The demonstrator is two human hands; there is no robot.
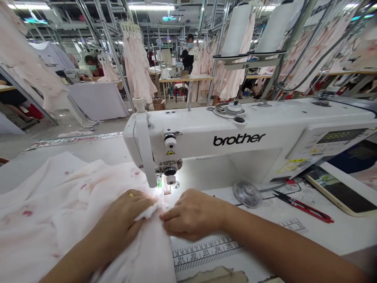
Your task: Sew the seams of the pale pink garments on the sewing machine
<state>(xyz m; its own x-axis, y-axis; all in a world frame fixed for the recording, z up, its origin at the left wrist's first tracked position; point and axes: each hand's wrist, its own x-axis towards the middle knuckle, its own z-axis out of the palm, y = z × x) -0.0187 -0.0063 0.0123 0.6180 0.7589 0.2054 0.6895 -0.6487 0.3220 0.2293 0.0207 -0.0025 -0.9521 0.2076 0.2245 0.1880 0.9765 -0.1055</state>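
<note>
A pale pink fabric piece [73, 196] with small darker pink motifs spreads over the left side of the table and up to the needle area of a white sewing machine [188, 133]. My left hand [126, 212], a ring on one finger, lies on the fabric with a white gathered edge pinched between thumb and fingers. Close in front of the presser foot, my right hand [191, 214] has its fingers closed on the right edge of the same fabric. The fingertips of both hands nearly meet below the lit needle. The stitching point itself is partly hidden.
Right of the needle lie a clear round plastic case [247, 193], red thread snips [304, 206] and a phone [341, 188]. A printed ruler [206, 253] runs along the table front. Two white thread cones [237, 31] stand behind the machine; people work farther back.
</note>
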